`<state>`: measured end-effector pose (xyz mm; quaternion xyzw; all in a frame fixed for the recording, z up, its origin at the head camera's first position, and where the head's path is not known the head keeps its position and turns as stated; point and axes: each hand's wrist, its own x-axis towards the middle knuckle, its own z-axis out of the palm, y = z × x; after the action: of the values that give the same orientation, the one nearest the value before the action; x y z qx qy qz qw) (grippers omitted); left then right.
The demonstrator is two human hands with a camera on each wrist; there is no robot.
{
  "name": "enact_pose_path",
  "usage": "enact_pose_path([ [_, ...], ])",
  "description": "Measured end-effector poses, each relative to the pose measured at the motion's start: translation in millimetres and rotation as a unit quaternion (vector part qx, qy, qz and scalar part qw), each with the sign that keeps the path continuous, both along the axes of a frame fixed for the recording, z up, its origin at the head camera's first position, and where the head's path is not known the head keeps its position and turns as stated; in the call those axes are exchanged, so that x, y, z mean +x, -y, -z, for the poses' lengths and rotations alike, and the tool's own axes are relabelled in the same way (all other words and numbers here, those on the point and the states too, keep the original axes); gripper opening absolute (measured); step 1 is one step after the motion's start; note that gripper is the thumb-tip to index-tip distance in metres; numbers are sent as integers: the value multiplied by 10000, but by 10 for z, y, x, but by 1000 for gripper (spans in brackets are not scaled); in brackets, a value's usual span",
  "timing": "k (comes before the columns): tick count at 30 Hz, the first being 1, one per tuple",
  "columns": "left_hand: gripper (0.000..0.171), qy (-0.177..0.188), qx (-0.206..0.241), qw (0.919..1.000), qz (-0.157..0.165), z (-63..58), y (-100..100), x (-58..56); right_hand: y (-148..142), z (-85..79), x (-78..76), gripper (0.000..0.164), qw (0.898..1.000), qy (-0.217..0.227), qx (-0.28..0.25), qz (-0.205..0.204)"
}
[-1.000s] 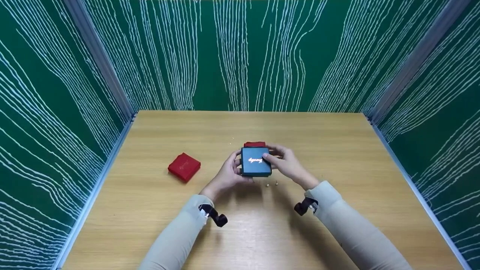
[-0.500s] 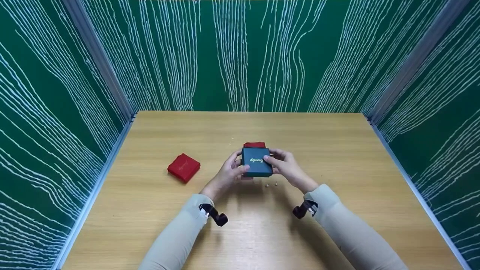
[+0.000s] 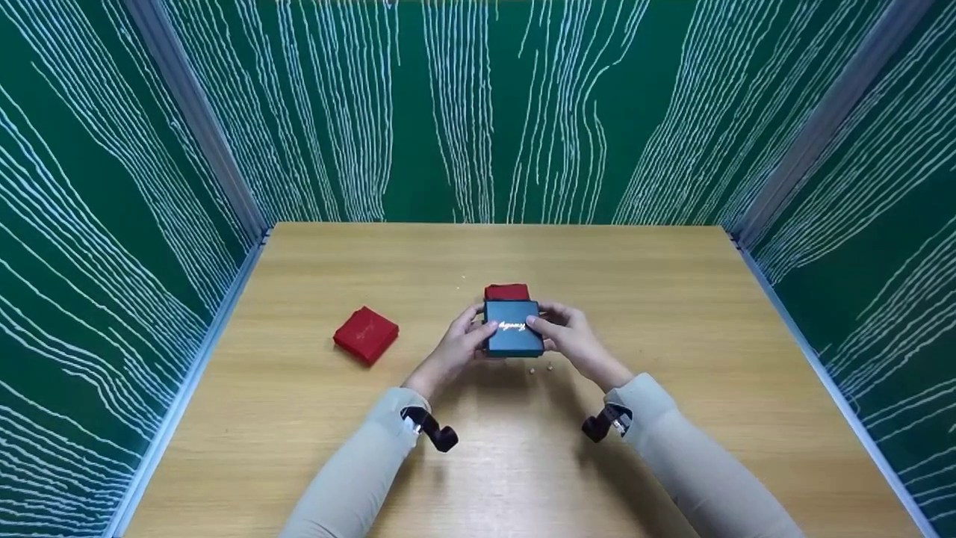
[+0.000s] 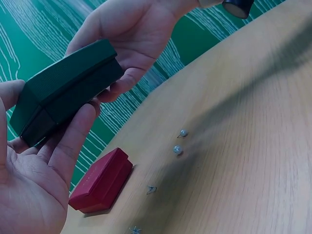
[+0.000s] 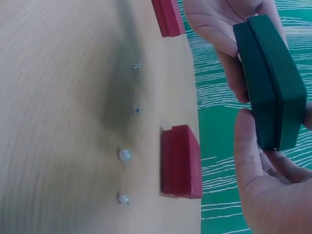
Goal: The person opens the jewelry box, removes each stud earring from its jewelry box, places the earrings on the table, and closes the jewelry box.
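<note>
Clearly, both hands are at work on one dark green box (image 3: 515, 342), held off the table (image 3: 246, 418) between them. The left hand (image 3: 455, 345) grips its left side with the thumb on the lettered lid and the fingers curled beneath; the right hand (image 3: 576, 338) grips the right side in the same way, so each is only as wide as the box is deep.

The forearms, in pale sleeves, reach forward and slant in toward each other, each wrist carrying a small black camera. The box lies nearly flat, lid up.

Just beyond the hands sits a red box (image 5: 181, 161), its near part hidden by the green one in the head view; a second red box (image 3: 366, 335) rests to the left of the left hand. On the near side of the right hand's fingertips lie two round, pearl-like pieces (image 5: 125, 155). Beside these are two star-shaped pieces (image 5: 137, 110), hard to make out in the head view. Most fingers under the box are covered by it, and the left thumb is cut off at the left wrist view's edge.
</note>
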<state>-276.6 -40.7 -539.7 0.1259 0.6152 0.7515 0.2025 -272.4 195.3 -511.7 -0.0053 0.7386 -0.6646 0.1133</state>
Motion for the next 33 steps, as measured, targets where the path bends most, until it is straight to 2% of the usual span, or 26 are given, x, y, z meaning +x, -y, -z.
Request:
enact_pose_path([
  [7, 57, -64, -35, 10000, 9, 26, -64, -7, -32, 24, 11, 54, 9999, 12, -135, 91],
  [15, 59, -86, -7, 9999, -124, 23, -192, -53, -129, 45, -3, 61, 9996, 42, -215, 151],
  [22, 59, 105, -5, 9995, -304, -11, -347, -75, -316, 57, -39, 64, 9993, 151, -129, 326],
  [24, 57, 145, -51, 9990, -418, -18, -390, -77, -387, 55, -49, 66, 9990, 202, -44, 406],
  [30, 46, 67, -385, 9932, -1095, -24, -533, -77, -598, 65, -76, 71, 9965, 400, 170, 712],
  [33, 41, 35, -451, 9904, -1306, -22, -618, -73, -687, 89, -81, 70, 9950, 428, 251, 870],
])
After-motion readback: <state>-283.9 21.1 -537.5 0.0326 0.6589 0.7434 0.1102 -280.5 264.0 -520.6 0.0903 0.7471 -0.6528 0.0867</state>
